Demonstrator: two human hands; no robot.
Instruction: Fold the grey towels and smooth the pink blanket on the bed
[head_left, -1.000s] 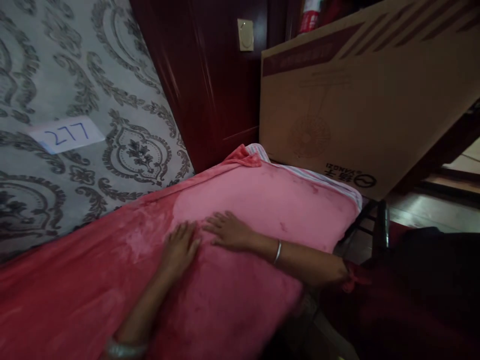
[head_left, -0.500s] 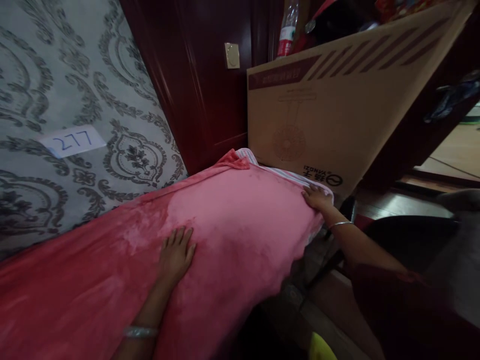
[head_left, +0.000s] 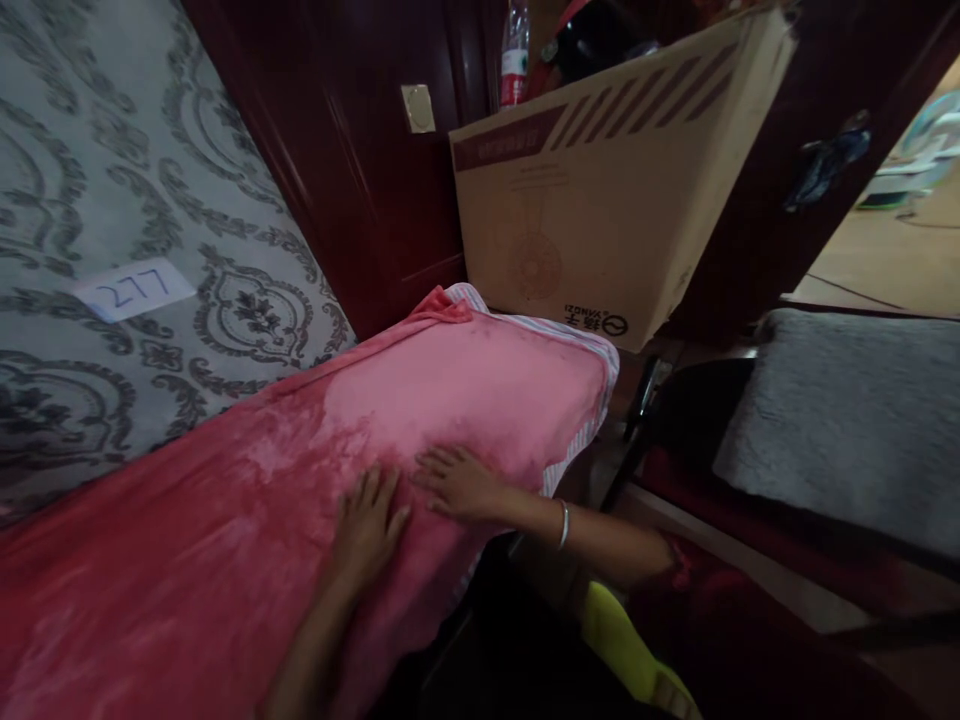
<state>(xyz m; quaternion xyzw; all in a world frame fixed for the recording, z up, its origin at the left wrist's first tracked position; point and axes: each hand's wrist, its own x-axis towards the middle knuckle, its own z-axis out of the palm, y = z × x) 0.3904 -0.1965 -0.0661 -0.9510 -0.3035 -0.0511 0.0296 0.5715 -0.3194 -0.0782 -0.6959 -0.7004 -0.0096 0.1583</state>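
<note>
A pink-red plush cloth [head_left: 225, 540] lies spread along the wall, its nap smoothed to a paler pink toward the far end. My left hand [head_left: 367, 525] rests flat on it near the middle, fingers outstretched. Close to its right, my right hand [head_left: 461, 485] also lies on the cloth with the fingers extended and pointing left. Neither hand grips anything. Beneath the cloth's far and right edges a striped fabric [head_left: 606, 362] shows. At the far left corner the cloth is bunched into a small fold.
Behind the far end stands a large cardboard box [head_left: 585, 220], with a plastic bottle [head_left: 514, 60] beyond its top edge. To the right is a chair with a grey fluffy cover [head_left: 847, 430]. A paper marked 277 [head_left: 135, 288] hangs on the patterned wall. A yellow-green slipper [head_left: 619, 635] is below.
My right hand has moved left from the cloth's far right corner to beside my left hand. The left hand stays on the cloth, slightly shifted. The view has turned right.
</note>
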